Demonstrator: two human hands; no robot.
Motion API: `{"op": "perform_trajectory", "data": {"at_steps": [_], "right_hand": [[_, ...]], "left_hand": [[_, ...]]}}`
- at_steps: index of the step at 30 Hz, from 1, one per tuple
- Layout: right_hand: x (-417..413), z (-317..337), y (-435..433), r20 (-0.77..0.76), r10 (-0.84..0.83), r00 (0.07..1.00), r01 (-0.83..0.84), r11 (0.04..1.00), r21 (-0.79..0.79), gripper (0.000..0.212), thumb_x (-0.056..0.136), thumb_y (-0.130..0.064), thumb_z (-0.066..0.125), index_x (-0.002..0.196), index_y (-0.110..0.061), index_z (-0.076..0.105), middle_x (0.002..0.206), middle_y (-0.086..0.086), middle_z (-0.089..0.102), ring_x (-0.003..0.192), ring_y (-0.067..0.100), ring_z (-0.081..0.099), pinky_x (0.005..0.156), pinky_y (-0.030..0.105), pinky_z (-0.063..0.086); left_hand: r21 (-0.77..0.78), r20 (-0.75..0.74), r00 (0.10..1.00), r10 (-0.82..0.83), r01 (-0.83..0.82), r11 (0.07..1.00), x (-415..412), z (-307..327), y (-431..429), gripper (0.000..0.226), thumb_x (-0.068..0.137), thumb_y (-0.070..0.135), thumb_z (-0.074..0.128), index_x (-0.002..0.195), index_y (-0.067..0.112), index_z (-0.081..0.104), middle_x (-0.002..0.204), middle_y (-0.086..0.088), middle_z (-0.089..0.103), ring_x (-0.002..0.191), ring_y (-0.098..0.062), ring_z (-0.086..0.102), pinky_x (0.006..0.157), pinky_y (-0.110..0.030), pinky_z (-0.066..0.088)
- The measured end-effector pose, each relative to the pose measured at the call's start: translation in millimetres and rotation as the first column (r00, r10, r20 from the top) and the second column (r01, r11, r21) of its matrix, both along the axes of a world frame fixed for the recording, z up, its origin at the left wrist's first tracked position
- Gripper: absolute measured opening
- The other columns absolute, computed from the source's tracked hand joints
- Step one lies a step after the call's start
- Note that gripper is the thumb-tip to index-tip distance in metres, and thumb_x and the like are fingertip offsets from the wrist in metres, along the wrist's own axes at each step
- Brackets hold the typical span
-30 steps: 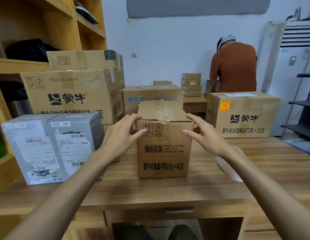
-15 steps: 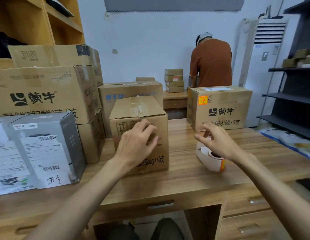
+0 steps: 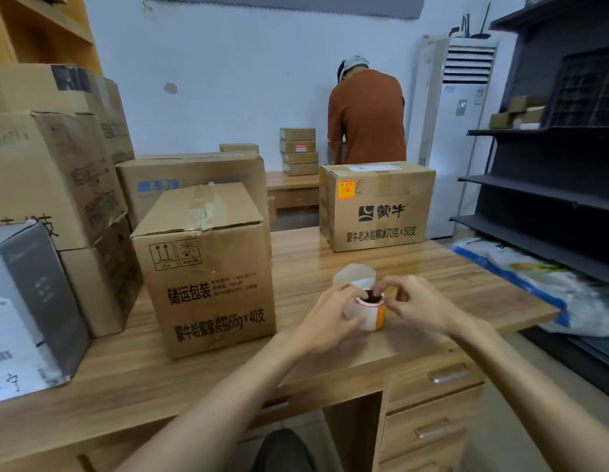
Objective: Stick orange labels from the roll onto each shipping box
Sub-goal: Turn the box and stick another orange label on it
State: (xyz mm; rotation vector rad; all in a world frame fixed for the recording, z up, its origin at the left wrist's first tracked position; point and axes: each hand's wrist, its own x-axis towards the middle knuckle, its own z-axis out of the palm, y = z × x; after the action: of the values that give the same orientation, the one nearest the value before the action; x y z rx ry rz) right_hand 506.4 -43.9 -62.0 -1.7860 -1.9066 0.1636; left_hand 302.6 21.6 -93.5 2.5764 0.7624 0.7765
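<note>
Gripping the label roll [image 3: 371, 318], the left hand [image 3: 325, 318] curls its fingers round the roll's left side, while the right hand [image 3: 422, 306] pinches at the roll's top rim beside the dark core, thumb and fingertips drawn together there. Half a second ago the left hand lay on the face of the front box [image 3: 207, 267] and only the right hand was at the roll; a second ago both hands were on that box's top corners. The roll stands on end on the wooden desk [image 3: 449, 277], white with an orange edge low on its right, and a loose curl of pale backing strip [image 3: 354, 274] rises just behind it. The front box stands upright to the left of the roll, near but apart from it, taped along its top, with no orange label on the faces that show. Farther left of the roll sit a grey carton [image 3: 34, 301] and stacked cartons [image 3: 51, 178]. Behind the roll and slightly right, well apart from it, the far box [image 3: 378, 206] carries an orange label [image 3: 346, 189] at its upper left corner. Beyond that, farther behind the roll, small flat boxes [image 3: 299, 151] are stacked on another table, and a person [image 3: 367, 117] in a rust shirt stands facing away. Dark shelving [image 3: 551, 165] runs along to the right of the roll.
</note>
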Motion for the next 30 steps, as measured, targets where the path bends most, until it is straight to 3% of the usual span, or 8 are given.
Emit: {"op": "perform_trajectory", "data": {"at_steps": [4, 9, 13, 18, 21, 25, 27, 30], "right_hand": [[0.2, -12.1, 3.0, -0.025, 0.043, 0.999, -0.044, 0.998, -0.037, 0.027, 0.079, -0.003, 0.066, 0.1, -0.018, 0.072, 0.093, -0.01, 0.069, 0.068, -0.012, 0.054, 0.061, 0.009, 0.036], [-4.3, -19.1, 6.8, -0.052, 0.065, 0.997, -0.066, 0.997, -0.029, 0.025, 0.078, 0.0, 0.069, 0.098, -0.014, 0.072, 0.091, -0.011, 0.066, 0.076, -0.019, 0.053, 0.066, 0.005, 0.037], [-7.2, -22.7, 12.6, -0.046, 0.035, 0.998, -0.036, 0.999, -0.02, 0.021, 0.081, -0.013, 0.072, 0.1, -0.02, 0.073, 0.093, -0.016, 0.065, 0.076, -0.009, 0.053, 0.066, 0.008, 0.035], [-10.6, -29.1, 17.7, -0.005, 0.003, 1.0, -0.003, 1.0, -0.028, 0.016, 0.086, -0.028, 0.071, 0.101, -0.03, 0.07, 0.1, -0.015, 0.064, 0.081, 0.001, 0.051, 0.073, 0.024, 0.04], [-14.8, -32.2, 20.2, 0.054, -0.03, 0.998, 0.032, 0.999, -0.027, 0.013, 0.088, -0.035, 0.068, 0.101, -0.032, 0.065, 0.106, -0.009, 0.066, 0.094, 0.012, 0.058, 0.081, 0.037, 0.049], [-21.1, -36.4, 21.9, 0.089, -0.053, 0.995, 0.053, 0.999, 0.005, 0.01, 0.09, -0.039, 0.066, 0.095, -0.031, 0.061, 0.102, -0.004, 0.065, 0.092, 0.017, 0.061, 0.079, 0.041, 0.052], [-23.5, -39.5, 23.5, 0.07, -0.055, 0.996, 0.054, 0.998, 0.016, 0.01, 0.091, -0.037, 0.066, 0.091, -0.029, 0.059, 0.098, -0.002, 0.065, 0.091, 0.019, 0.062, 0.078, 0.043, 0.053], [-25.5, -41.9, 24.4, 0.04, -0.058, 0.997, 0.057, 0.998, 0.037, 0.016, 0.089, -0.034, 0.067, 0.086, -0.034, 0.052, 0.095, -0.001, 0.065, 0.091, 0.022, 0.063, 0.078, 0.043, 0.052]], "left_hand": [[-0.049, 0.046, 0.999, 0.023, -0.02, 0.999, 2.0, -14.2, 1.6, 0.023, 0.091, 0.024, 0.07, 0.112, 0.023, 0.063, 0.117, 0.009, 0.056, 0.085, -0.008, 0.046, 0.08, -0.031, 0.044], [-0.061, 0.003, 0.999, 0.037, -0.037, 0.997, -3.3, -16.6, 1.7, 0.01, 0.095, 0.03, 0.066, 0.102, 0.023, 0.062, 0.103, 0.007, 0.053, 0.093, -0.011, 0.05, 0.083, -0.033, 0.046], [-0.058, -0.009, 0.998, 0.063, -0.064, 0.996, -10.8, -8.8, 7.5, 0.005, 0.098, 0.019, 0.064, 0.098, 0.015, 0.066, 0.1, 0.007, 0.048, 0.09, -0.011, 0.05, 0.075, -0.021, 0.035], [0.052, -0.069, 0.985, 0.158, -0.155, 0.987, -29.7, 3.4, 20.1, 0.004, 0.098, 0.025, 0.064, 0.096, 0.022, 0.066, 0.106, 0.006, 0.056, 0.082, -0.013, 0.048, 0.073, -0.03, 0.035], [0.028, -0.09, 0.979, 0.181, -0.179, 0.984, -38.7, 4.9, 27.8, 0.005, 0.098, 0.022, 0.064, 0.094, 0.023, 0.066, 0.102, 0.006, 0.061, 0.084, -0.016, 0.054, 0.075, -0.031, 0.039], [-0.028, -0.087, 0.978, 0.188, -0.191, 0.981, -43.9, 3.7, 29.2, 0.009, 0.1, 0.02, 0.06, 0.092, 0.024, 0.062, 0.093, 0.005, 0.06, 0.085, -0.02, 0.058, 0.07, -0.029, 0.042], [-0.087, -0.076, 0.979, 0.191, -0.198, 0.976, -43.3, 0.8, 27.6, 0.007, 0.103, 0.019, 0.055, 0.097, 0.024, 0.056, 0.091, 0.005, 0.057, 0.077, -0.022, 0.058, 0.057, -0.029, 0.045], [-0.217, -0.034, 0.99, 0.137, -0.141, 0.966, -39.1, -2.8, 26.2, 0.028, 0.104, 0.015, 0.051, 0.13, 0.024, 0.048, 0.124, 0.003, 0.05, 0.07, -0.02, 0.066, 0.043, -0.026, 0.05]]}}
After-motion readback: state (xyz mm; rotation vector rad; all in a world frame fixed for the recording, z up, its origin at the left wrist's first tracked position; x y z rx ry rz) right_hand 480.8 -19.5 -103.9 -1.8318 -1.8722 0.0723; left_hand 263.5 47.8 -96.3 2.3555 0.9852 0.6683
